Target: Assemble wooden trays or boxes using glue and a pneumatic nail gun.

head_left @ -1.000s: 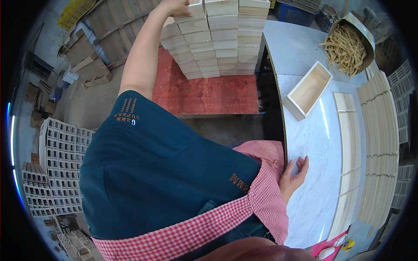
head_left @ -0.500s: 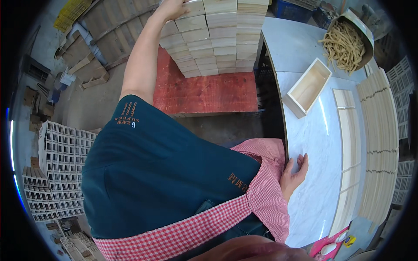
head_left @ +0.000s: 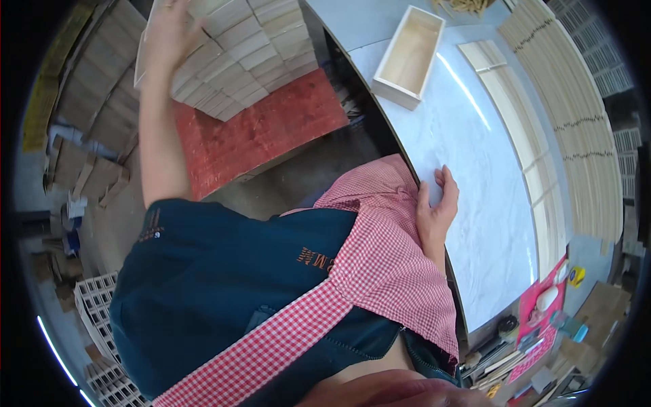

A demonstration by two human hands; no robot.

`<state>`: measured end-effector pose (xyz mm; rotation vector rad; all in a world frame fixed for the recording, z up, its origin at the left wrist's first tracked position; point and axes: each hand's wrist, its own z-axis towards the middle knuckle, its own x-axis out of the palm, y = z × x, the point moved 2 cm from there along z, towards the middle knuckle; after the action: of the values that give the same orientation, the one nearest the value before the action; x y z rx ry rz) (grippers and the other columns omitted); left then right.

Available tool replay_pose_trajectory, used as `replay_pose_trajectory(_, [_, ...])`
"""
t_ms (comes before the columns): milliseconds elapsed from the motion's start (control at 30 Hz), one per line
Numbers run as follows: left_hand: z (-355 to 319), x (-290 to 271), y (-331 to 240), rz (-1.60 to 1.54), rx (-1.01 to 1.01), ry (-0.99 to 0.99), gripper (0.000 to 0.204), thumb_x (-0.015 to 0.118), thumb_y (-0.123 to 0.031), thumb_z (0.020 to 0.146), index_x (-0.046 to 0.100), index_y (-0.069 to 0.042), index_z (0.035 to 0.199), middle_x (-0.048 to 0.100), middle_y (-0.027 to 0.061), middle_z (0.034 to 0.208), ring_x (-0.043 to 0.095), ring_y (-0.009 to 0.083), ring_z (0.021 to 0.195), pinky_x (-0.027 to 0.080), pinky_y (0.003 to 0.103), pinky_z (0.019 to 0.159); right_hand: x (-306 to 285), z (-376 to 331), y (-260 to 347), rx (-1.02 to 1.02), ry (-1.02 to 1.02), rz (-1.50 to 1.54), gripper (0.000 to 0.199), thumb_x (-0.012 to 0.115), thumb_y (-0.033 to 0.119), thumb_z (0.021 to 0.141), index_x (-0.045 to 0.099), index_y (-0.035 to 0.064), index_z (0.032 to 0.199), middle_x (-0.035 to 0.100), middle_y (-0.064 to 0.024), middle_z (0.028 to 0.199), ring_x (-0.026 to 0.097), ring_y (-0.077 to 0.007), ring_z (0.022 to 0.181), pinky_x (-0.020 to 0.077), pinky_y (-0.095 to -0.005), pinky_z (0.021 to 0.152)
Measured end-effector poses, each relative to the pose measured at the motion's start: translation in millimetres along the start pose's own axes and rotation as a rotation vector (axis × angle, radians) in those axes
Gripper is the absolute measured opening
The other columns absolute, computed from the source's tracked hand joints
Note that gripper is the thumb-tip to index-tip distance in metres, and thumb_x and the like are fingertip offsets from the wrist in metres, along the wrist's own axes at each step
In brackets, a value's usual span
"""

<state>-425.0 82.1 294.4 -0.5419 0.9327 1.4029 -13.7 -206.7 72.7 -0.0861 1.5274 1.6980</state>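
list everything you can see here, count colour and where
stack of pale wooden boxes: many, light wood, on the red board at upper left
red board: one, red, low under the stack, left of the table
open wooden box: one, pale wood, upper part of the table
white table: one, pale marbled, right half of the view
flat wooden slats: many, pale, in rows along the table's right side
white lattice crates: several, white, floor at lower left
pink packet: one, pink, lower right
left hand: on the stack, top left
right hand: flat on the table edge
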Motion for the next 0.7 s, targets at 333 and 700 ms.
replay_pose_trajectory(333, [-92, 97, -304, -0.498, 0.645, 0.342, 0.044, 0.074, -0.022, 0.082, 0.06, -0.01, 0.121, 0.067, 0.0094, 0.119, 0.062, 0.0279, 0.113, 0.044, 0.047, 0.096, 2, -2, -6, -0.089, -0.003, -0.049, 0.05, 0.068, 0.004, 0.087, 0.054, -0.0022, 0.135, 0.063, -0.018, 0.123, 0.06, -0.0303, 0.112, 0.0473, -0.0386, 0.1])
replay_pose_trajectory(700, [-47, 18, -212, -0.454, 0.465, -0.187, 0.006, 0.066, -0.013, 0.083, 0.065, -0.011, 0.089, 0.068, 0.0078, 0.085, 0.066, 0.0276, 0.082, 0.05, 0.04, 0.071, 1, -12, -12, -0.051, 0.027, -0.025, 0.045, 0.064, 0.008, 0.093, 0.053, -0.0022, 0.136, 0.059, -0.0201, 0.128, 0.058, -0.0341, 0.118, 0.0455, -0.0408, 0.105])
